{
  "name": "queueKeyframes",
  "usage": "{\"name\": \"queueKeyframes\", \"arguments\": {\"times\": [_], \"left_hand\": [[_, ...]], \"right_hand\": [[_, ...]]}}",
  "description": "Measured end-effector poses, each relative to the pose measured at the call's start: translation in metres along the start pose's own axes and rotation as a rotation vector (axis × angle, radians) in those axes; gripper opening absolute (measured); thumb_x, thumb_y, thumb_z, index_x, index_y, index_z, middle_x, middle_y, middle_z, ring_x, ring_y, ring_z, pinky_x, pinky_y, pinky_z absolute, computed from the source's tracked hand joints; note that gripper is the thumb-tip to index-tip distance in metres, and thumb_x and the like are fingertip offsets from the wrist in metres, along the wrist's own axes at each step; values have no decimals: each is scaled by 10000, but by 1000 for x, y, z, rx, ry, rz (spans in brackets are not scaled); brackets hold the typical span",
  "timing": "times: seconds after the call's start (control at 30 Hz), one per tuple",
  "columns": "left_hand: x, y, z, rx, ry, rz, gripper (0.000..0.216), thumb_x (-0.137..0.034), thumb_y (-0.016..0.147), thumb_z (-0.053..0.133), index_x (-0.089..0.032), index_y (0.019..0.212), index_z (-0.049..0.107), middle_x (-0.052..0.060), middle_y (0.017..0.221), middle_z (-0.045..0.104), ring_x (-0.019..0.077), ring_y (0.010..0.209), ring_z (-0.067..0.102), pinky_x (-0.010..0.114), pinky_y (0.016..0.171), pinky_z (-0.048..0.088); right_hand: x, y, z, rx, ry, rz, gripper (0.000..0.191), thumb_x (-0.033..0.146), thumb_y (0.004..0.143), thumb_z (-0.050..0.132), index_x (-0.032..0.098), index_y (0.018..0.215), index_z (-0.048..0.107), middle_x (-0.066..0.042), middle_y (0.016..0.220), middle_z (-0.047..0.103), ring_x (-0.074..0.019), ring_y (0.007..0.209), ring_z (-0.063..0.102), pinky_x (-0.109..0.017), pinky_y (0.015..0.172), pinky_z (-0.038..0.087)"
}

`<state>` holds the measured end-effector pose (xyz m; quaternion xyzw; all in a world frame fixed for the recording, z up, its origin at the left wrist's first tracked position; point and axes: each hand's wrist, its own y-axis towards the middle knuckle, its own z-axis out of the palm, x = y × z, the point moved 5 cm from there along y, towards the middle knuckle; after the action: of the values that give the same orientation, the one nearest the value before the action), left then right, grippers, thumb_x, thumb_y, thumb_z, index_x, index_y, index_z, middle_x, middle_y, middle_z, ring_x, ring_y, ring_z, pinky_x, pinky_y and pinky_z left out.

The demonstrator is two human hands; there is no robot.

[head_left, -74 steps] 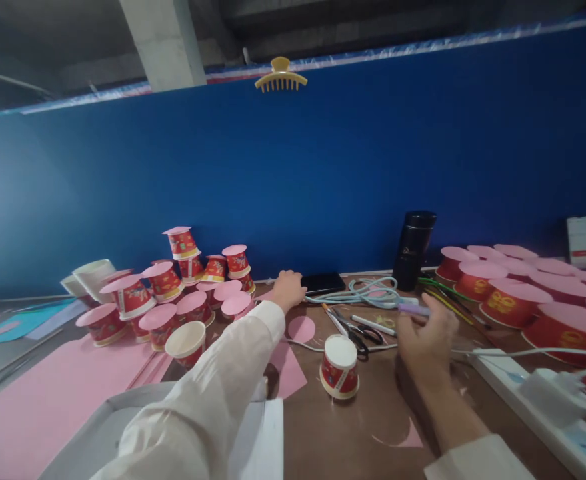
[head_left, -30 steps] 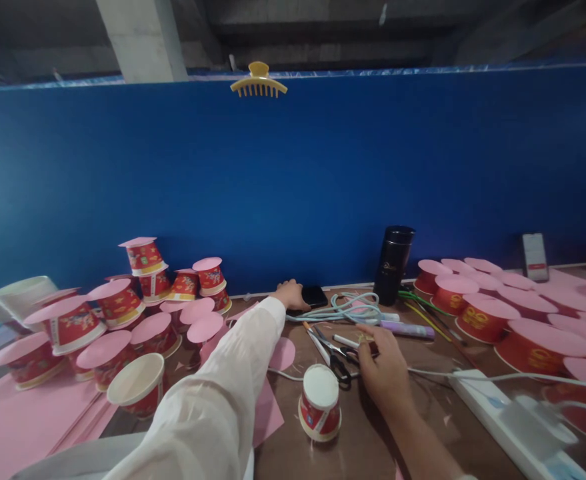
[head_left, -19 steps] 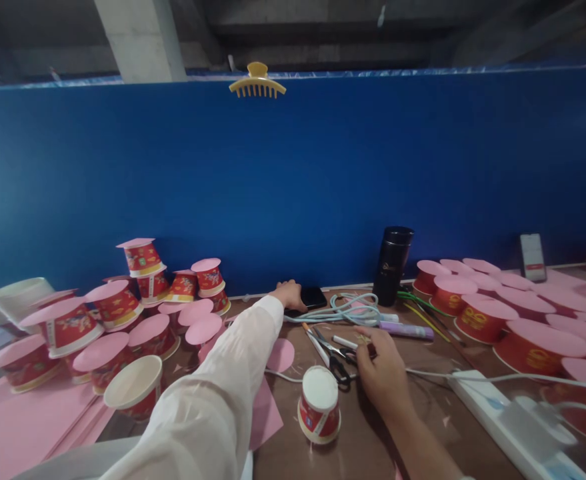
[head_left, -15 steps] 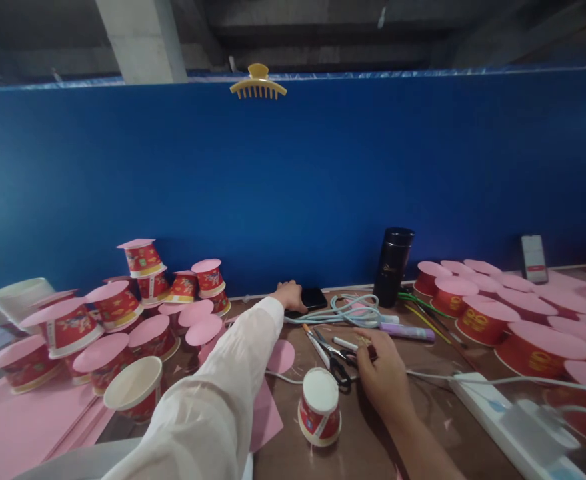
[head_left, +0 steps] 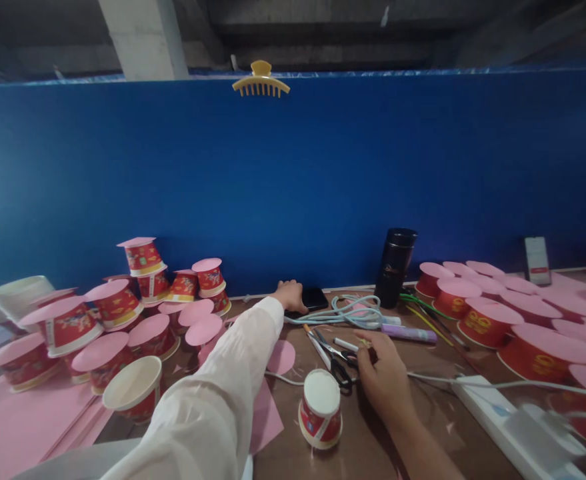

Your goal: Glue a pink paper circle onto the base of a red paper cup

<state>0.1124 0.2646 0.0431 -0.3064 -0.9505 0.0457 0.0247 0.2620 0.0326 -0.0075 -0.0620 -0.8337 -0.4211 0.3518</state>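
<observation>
the left hand (head_left: 289,295), its arm in a white sleeve (head_left: 217,393), is at the far edge of the brown table (head_left: 367,443), against the left end of a black smartphone (head_left: 317,299) lying flat there; its fingers curl downward side by side, and whether they are clamped on the phone cannot be told. the right hand (head_left: 380,363) is low over the table, beside the black handles of a pair of scissors (head_left: 341,377); thumb and forefinger stand slightly apart, the other fingers are hidden, and any grip on the handles cannot be told. a white marker (head_left: 345,345) lies just beyond the scissors, and a purple tube (head_left: 409,333) to their right. nearer than the scissors, an upturned red paper cup (head_left: 321,417) shows its white base. a coiled pale blue cable (head_left: 355,308) and an upright black tumbler (head_left: 395,270) are near the far edge. disc-topped red cups (head_left: 490,323) crowd both sides, and a white power strip (head_left: 493,410) lies nearer on the right.
</observation>
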Motion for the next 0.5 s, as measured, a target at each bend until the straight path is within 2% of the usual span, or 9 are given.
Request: {"name": "queueKeyframes", "arguments": {"times": [0.5], "left_hand": [[2, 2, 0, 0, -19, 7, 700, -584, 670, 818, -167, 1219, 696, 188, 1369, 660, 368, 1299, 618, 443, 1104, 448]], "right_hand": [[4, 2, 0, 11, 12, -7, 292, 287, 937, 475, 226, 1075, 725, -97, 1090, 746, -236, 1040, 688, -388, 911, 543]]}}
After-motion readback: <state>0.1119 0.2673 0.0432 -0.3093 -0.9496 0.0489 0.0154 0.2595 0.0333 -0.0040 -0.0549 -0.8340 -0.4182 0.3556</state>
